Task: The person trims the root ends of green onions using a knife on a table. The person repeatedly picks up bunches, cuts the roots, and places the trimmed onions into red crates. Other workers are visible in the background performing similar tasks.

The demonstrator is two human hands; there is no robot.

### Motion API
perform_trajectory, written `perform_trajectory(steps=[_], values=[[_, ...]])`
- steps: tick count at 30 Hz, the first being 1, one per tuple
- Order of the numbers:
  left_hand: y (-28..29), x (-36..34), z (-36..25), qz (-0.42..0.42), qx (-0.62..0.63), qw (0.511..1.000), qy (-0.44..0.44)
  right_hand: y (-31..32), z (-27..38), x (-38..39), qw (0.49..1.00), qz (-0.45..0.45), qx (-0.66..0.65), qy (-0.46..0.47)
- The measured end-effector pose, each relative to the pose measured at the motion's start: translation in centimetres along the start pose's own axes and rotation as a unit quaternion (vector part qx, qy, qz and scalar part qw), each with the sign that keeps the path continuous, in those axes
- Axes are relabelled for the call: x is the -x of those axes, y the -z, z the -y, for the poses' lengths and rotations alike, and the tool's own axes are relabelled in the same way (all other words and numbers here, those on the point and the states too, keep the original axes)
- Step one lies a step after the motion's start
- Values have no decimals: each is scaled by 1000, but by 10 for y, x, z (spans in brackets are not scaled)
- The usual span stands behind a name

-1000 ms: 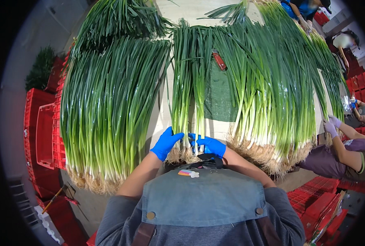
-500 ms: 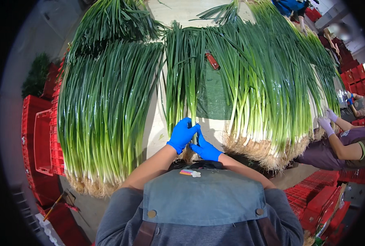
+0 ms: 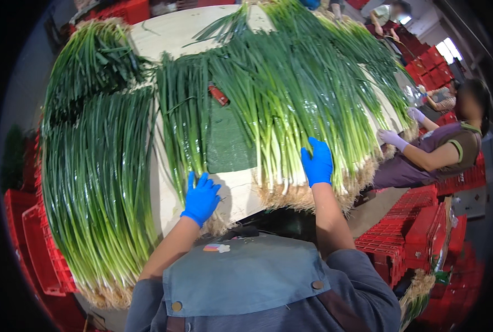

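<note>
Both my hands wear blue gloves. My left hand [image 3: 201, 198] lies over the lower ends of a narrow bunch of long green onions [image 3: 182, 122], its fingers spread; part of the stems and roots is hidden beneath it. Over the pale stems of a wider pile of green onions [image 3: 290, 122] to the right is my right hand [image 3: 317, 162], fingers stretched out and apart. Whether it presses on the stems, I cannot tell. The roots of that pile hang at the table's near edge.
A big pile of green onions [image 3: 99, 193] covers the table's left. A small red object [image 3: 218, 95] rests by a green mat [image 3: 231, 141]. At the right a co-worker [image 3: 429, 149] in pale gloves handles onions. Red crates [image 3: 404, 224] stand behind me to the right.
My hands were together at the lower end of the narrow bunch. They have parted: the right hand has moved over the right pile, the left remains by the narrow bunch. The view has turned rightward.
</note>
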State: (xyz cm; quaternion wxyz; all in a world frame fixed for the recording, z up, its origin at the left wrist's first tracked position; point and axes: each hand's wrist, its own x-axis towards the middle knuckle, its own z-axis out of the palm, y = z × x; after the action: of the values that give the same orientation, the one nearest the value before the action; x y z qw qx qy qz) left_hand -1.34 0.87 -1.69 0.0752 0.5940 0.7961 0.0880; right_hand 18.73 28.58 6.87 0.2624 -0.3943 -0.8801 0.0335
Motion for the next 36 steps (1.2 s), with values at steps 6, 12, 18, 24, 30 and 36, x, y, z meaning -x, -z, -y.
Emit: perform_trajectory(steps=[6,12,18,24,30,36], values=[[-14,1,-1,-19,1,1000,17,11,-55,28,995,31,76,-62],[-21,3,1,-30,21,999,17,23,-46,13,984,96,137,-65],[-15,3,0,-22,43,999,22,24,-36,20,922,193,-198,-270],[-4,-11,-16,-11,32,999,4,18,29,24,670,349,-521,-397],[24,-53,-78,79,539,838,-7,-21,46,40,523,286,-696,-399],[49,-36,-83,286,524,801,-39,38,109,12,654,253,-645,-302]])
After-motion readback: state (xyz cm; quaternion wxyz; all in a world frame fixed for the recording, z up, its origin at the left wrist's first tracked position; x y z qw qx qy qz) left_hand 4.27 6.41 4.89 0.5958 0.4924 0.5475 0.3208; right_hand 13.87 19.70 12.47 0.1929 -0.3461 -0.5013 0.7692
